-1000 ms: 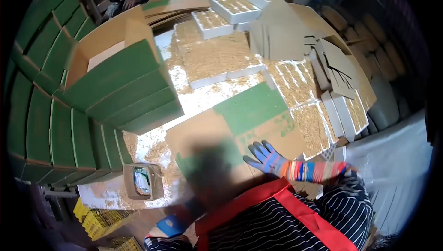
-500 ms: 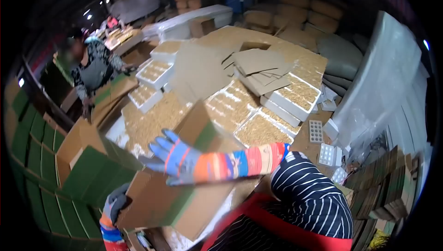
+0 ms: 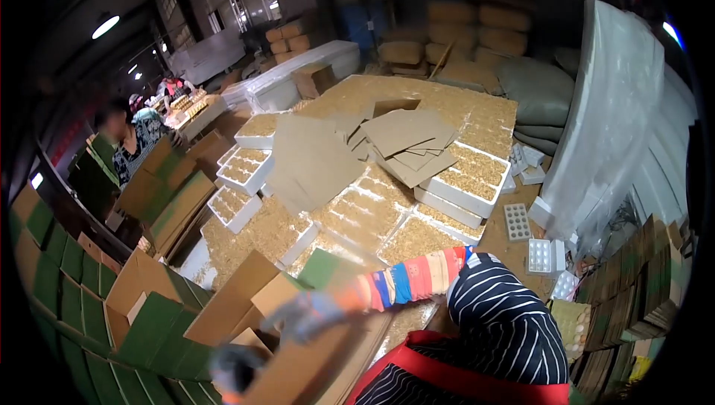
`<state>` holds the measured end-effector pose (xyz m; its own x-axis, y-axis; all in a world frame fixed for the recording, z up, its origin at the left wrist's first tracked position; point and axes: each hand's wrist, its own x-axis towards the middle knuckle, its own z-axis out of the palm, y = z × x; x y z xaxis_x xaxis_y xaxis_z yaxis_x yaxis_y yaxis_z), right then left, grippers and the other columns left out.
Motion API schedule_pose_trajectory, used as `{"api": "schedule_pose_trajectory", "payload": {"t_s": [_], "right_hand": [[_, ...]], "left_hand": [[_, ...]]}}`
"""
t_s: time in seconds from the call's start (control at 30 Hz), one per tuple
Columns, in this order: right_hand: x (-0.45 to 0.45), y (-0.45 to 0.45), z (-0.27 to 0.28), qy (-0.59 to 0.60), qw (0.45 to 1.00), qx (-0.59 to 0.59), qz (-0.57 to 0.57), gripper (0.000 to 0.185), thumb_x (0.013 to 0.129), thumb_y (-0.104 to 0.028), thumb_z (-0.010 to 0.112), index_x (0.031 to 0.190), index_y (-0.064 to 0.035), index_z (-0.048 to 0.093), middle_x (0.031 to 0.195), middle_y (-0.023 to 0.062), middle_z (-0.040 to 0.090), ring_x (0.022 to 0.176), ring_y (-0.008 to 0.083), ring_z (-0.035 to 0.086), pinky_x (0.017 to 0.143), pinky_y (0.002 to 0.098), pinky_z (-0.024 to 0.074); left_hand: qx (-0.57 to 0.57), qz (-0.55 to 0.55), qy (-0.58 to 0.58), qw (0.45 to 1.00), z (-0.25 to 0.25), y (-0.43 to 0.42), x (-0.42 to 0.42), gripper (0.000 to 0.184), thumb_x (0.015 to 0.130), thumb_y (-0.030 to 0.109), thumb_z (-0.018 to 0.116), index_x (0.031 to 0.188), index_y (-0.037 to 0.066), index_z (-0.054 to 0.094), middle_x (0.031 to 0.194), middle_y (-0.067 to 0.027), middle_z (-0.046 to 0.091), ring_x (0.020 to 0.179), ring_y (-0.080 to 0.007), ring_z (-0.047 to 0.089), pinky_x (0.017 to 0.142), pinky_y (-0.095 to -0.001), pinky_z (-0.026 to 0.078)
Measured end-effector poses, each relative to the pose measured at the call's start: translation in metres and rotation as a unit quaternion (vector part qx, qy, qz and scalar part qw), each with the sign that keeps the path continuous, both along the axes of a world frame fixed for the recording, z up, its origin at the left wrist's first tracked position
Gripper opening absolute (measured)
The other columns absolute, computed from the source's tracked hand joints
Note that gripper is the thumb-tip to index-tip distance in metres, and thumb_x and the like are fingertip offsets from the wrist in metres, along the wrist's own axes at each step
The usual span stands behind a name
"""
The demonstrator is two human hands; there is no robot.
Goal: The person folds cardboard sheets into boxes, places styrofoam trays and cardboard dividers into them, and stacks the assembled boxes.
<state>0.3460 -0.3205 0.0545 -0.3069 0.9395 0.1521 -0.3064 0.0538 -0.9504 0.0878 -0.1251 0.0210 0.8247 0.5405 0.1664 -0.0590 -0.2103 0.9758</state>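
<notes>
A cardboard box (image 3: pixel 309 364) with raised flaps stands in front of me, brown with a green patch. My right hand (image 3: pixel 307 317), in a grey-blue glove with a striped sleeve, is at its upper edge and blurred by motion. Near the box's left side is my left hand (image 3: pixel 237 368), also gloved and blurred. The fingers of both hands are too smeared to read. Beyond the box, white trays (image 3: pixel 464 174) filled with tan grainy material cover the table. Flat cardboard sheets (image 3: pixel 316 159) lie over some of them.
Green and brown boxes (image 3: pixel 160 330) are stacked at the left, one open. A co-worker (image 3: pixel 134 141) stands behind cardboard at the back left. Folded cardboard (image 3: pixel 633 293) stands at the right, near plastic-wrapped panels (image 3: pixel 603 107) and small white trays (image 3: pixel 516 222).
The view has risen from the table. The flat green-and-brown cardboard has been lifted and opened into a box. My right hand has moved lower, onto its edge.
</notes>
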Motion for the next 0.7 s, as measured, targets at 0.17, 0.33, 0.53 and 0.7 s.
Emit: {"api": "schedule_pose_trajectory", "payload": {"t_s": [0.17, 0.33, 0.53, 0.7], "right_hand": [[-0.002, 0.004, 0.025, -0.611, 0.682, 0.268, -0.299, 0.049, 0.078, -0.036, 0.056, 0.115, -0.006, 0.049, 0.117, 0.0183, 0.047, 0.114, 0.0267, 0.045, 0.099, 0.0402, 0.0325], [0.009, 0.053, 0.07, -0.695, 0.668, 0.166, -0.208, 0.051, 0.077, -0.044, 0.053, 0.111, -0.0063, 0.053, 0.116, 0.022, 0.048, 0.11, 0.0361, 0.044, 0.097, 0.0462, 0.031], [0.014, -0.014, 0.005, -0.647, 0.661, 0.123, -0.36, 0.092, 0.066, -0.052, 0.067, 0.13, 0.0054, 0.033, 0.127, 0.0275, 0.041, 0.121, 0.0351, 0.038, 0.1, 0.0401, 0.032], [-0.003, -0.021, -0.007, -0.136, 0.968, -0.056, -0.205, 0.109, 0.068, -0.038, 0.073, 0.139, 0.0014, 0.001, 0.136, 0.0193, 0.031, 0.121, 0.0243, 0.036, 0.099, 0.0336, 0.0335]], "left_hand": [[0.113, 0.085, 0.047, 0.989, 0.028, -0.042, 0.01, 0.103, 0.064, 0.003, 0.069, 0.142, 0.008, 0.003, 0.14, -0.0149, 0.022, 0.126, -0.0231, 0.026, 0.103, -0.0357, 0.027], [0.368, 0.237, -0.031, 0.899, 0.004, -0.035, 0.009, 0.1, 0.067, 0.023, 0.073, 0.141, 0.004, 0.009, 0.138, -0.0148, 0.029, 0.121, -0.0212, 0.035, 0.098, -0.0317, 0.032], [0.007, 0.048, 0.187, 0.981, -0.058, 0.03, -0.023, 0.048, 0.09, 0.035, 0.049, 0.121, -0.001, 0.048, 0.113, -0.0113, 0.057, 0.099, -0.0196, 0.056, 0.084, -0.0324, 0.045], [0.022, 0.009, 0.319, 0.947, 0.042, -0.022, -0.035, 0.049, 0.087, 0.035, 0.053, 0.119, -0.001, 0.049, 0.112, -0.0103, 0.057, 0.1, -0.0216, 0.055, 0.084, -0.0338, 0.045]]}}
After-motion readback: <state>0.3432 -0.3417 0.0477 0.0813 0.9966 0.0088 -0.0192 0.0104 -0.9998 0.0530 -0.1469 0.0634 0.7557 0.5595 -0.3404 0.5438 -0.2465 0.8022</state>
